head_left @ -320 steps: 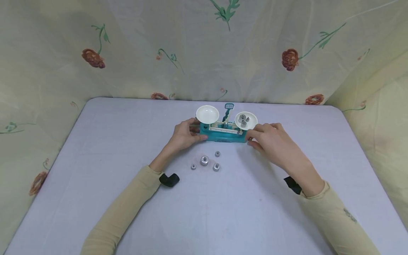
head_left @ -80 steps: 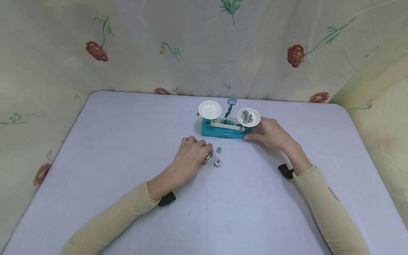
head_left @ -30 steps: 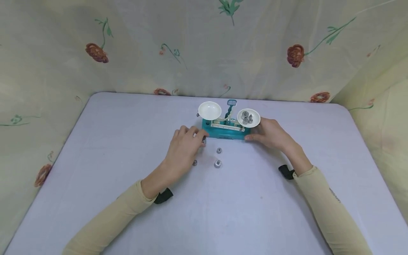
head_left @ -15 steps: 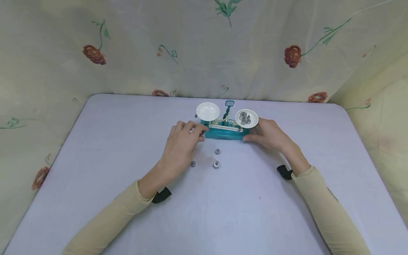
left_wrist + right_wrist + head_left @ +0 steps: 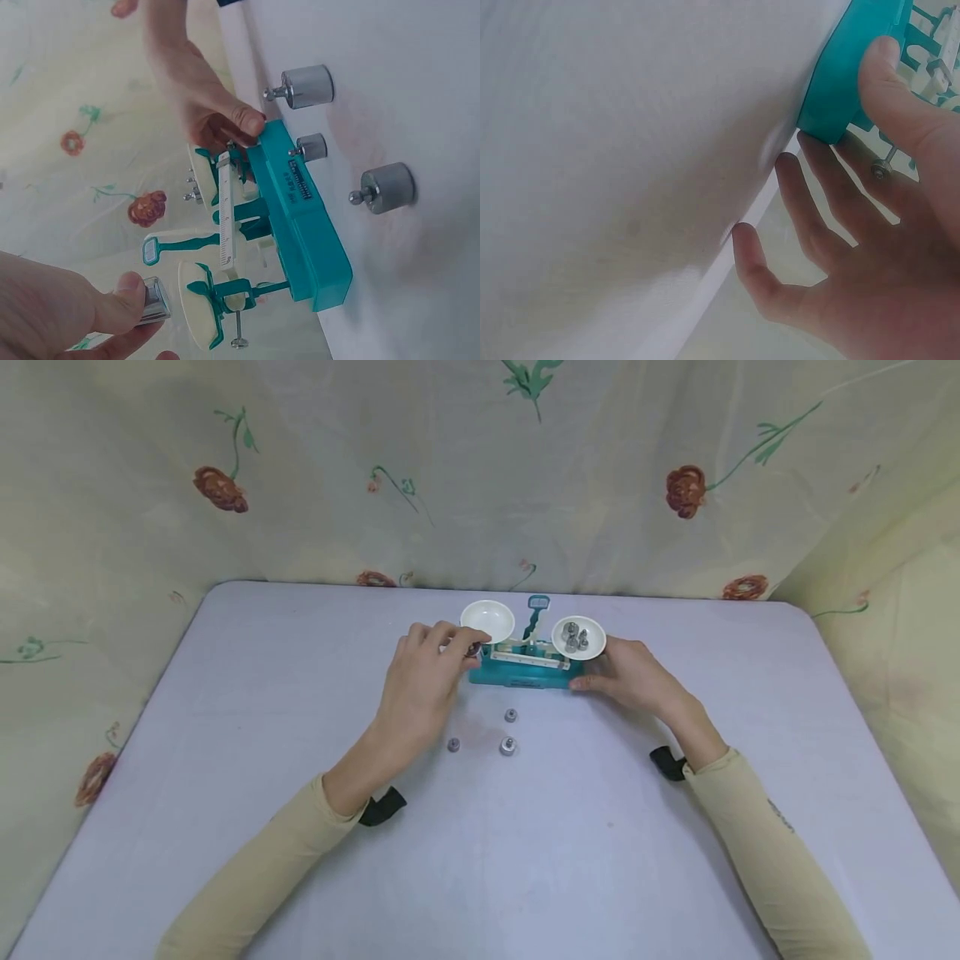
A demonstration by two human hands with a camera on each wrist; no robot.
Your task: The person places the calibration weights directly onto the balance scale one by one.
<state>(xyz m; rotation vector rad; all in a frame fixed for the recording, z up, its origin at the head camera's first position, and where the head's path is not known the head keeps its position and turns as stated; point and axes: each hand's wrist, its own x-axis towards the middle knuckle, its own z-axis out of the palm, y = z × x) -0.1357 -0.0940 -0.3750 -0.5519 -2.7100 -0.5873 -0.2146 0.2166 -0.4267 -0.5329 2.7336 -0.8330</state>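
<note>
My left hand (image 5: 420, 693) pinches a silver calibration weight (image 5: 154, 301) between thumb and fingers, right beside the near edge of the empty left pan (image 5: 487, 617). That pan belongs to a teal balance scale (image 5: 516, 675), whose right pan (image 5: 596, 638) carries several small metal weights (image 5: 572, 638). At the scale's right end, my right hand (image 5: 633, 677) holds the base. In the right wrist view its thumb (image 5: 892, 97) lies on the base's front, the index and middle fingers reach behind the end, and the other fingers are spread on the tabletop's far side.
Three knobbed weights stand on the white tabletop (image 5: 562, 843) in front of the scale: a larger one (image 5: 507, 746), a small one (image 5: 511, 715) and another small one (image 5: 453, 745). A flowered curtain (image 5: 450, 460) hangs behind the table.
My left hand, earlier on the scale's left end, has picked up the largest weight from the table and raised it to the left pan. The right hand keeps holding the base's right end.
</note>
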